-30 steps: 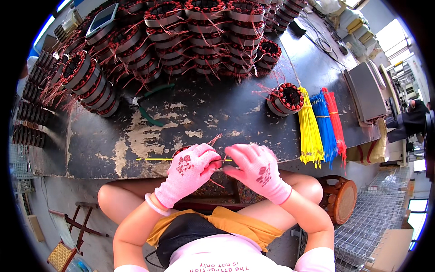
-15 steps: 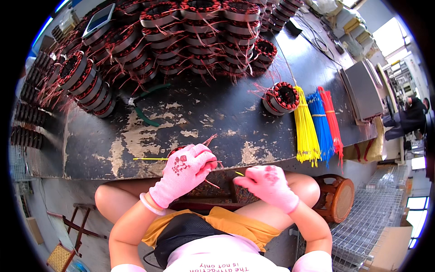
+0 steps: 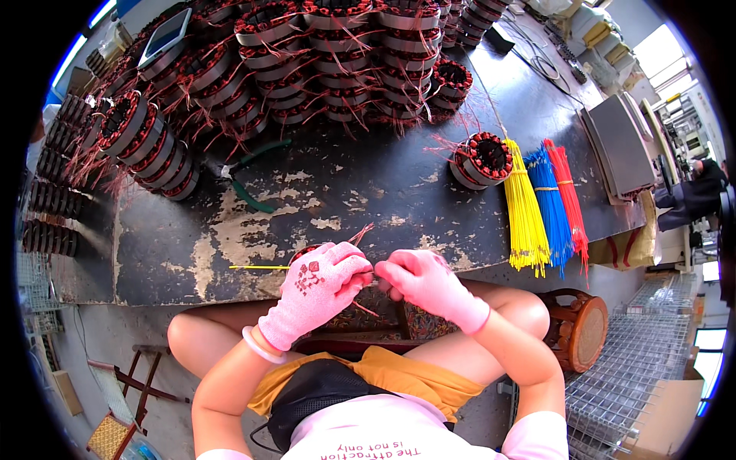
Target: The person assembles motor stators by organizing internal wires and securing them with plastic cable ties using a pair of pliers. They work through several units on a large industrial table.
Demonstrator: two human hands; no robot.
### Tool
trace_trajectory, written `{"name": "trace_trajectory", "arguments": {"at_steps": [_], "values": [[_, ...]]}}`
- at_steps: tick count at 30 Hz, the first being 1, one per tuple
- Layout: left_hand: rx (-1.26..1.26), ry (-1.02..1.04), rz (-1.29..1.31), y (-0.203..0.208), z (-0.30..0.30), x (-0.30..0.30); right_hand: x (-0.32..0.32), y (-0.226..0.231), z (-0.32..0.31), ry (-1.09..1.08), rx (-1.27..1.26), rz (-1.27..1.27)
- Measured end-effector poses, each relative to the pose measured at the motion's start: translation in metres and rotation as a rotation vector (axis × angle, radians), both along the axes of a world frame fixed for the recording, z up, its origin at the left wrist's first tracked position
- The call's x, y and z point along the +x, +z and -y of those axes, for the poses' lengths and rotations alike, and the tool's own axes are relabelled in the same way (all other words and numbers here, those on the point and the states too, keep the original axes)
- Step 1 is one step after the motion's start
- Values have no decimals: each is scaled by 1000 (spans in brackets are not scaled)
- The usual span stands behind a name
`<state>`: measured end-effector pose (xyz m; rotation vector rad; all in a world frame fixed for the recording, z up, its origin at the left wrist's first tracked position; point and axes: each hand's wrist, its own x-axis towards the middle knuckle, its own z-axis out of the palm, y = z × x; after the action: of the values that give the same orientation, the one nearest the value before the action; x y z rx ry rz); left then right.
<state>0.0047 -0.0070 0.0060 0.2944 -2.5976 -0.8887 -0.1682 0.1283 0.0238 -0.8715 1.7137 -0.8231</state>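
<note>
My left hand (image 3: 322, 284), in a pink glove, is closed at the table's near edge, its fingers pinching thin reddish lead wires. Beneath it a wound stator (image 3: 305, 252) is mostly covered, with loose reddish leads (image 3: 362, 233) poking up past the knuckles. A yellow wire (image 3: 257, 267) sticks out leftward from under this hand. My right hand (image 3: 429, 285), gloved alike, is closed with its fingertips right beside the left ones. What lies between the right fingertips is hidden and slightly blurred.
Stacks of stators (image 3: 341, 61) fill the far side. One stator (image 3: 481, 161) stands right of centre beside yellow (image 3: 525, 207), blue (image 3: 550, 207) and red wire bundles (image 3: 569, 207). Green-handled cutters (image 3: 249, 172) lie left of centre. A wooden drum-shaped stool (image 3: 575, 330) stands by my right knee.
My right hand has moved left and slightly up, to the left fingertips. The yellow tip seen at its fingers is now out of sight. My left hand stays nearly in place.
</note>
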Motion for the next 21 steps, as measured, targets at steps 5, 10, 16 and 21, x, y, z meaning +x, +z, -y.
{"name": "trace_trajectory", "arguments": {"at_steps": [5, 10, 16, 21], "values": [[11, 4, 0, -1, -1, -1, 10, -16, -12, 135, -657, -1165], [11, -12, 3, 1, 0, -2, 13, -10, -9, -109, 37, 234], [25, 5, -5, 1, -1, -2, -3, -4, -18, 334, -419, -1117], [14, 17, 3, -1, -1, -2, -7, 0, -4, 629, -565, -1375]]}}
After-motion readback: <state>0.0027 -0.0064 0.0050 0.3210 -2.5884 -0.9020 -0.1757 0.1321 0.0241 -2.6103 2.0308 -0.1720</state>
